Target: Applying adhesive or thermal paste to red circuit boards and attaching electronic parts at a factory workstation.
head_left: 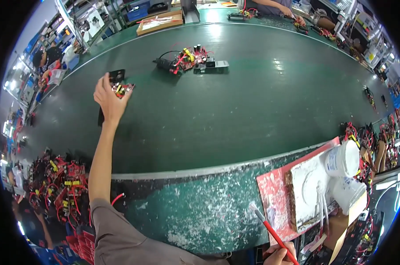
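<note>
My left hand reaches far out over the dark green belt. Its fingers are closed around the edge of a circuit board with red and yellow parts. A flat black piece shows just beyond the fingers, and the palm hides part of the board. Low on the right, my right hand is wrapped around a red-handled brush. The pale bristle tip points up and left, above the white-stained green bench. Right of the brush lies a white-coated tray on a red sheet.
Another wired board assembly sits farther out on the belt. Two white tubs lean by the tray. Piles of wired boards crowd the lower left. A cardboard tray and a co-worker's hands are across the belt.
</note>
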The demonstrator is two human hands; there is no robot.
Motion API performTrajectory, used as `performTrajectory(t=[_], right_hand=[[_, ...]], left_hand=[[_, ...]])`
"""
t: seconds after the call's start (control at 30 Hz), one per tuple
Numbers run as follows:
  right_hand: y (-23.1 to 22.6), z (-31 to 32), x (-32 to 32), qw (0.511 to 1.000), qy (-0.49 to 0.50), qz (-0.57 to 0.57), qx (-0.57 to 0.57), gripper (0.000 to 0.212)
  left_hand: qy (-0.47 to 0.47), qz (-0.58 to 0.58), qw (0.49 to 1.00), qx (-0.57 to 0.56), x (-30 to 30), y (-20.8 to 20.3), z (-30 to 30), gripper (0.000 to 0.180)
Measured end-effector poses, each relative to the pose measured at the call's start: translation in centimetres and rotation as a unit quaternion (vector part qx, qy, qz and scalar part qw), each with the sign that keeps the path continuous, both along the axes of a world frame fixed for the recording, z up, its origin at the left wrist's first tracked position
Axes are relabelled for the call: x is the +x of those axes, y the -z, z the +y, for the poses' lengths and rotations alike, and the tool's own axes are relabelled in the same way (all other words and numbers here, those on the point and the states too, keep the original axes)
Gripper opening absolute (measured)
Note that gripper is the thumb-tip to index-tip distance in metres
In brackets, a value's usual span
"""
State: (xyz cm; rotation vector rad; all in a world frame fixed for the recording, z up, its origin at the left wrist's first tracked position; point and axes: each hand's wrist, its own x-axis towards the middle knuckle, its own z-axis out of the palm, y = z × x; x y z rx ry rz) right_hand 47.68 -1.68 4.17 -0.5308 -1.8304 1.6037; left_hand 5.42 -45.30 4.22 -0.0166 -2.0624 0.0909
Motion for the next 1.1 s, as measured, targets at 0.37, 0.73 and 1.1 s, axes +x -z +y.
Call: performTrajectory(t=[0.37, 0.73, 1.1], right_hand=[[-0.9, -0.6, -2.5, 0.999, -0.011, 0.021, 0.026, 0.03], [-3.6, -1.9, -2.9, 0.985, 0.017, 0.133, -0.111, 0.017], [-0.3, 0.5, 5.0, 0.989, -0.033, 0.136, -0.055, 0.031]], left_hand=[[0.064, -0.252, 0.961, -0.099, -15.5, 6.4, 5.3, 0.038], [0.266, -0.26, 0.928, -0.025, -0.9, -4.6, 9.7, 0.022], [0.373, -0.358, 0.856, -0.025, 24.5, -8.9, 10.0, 0.02]])
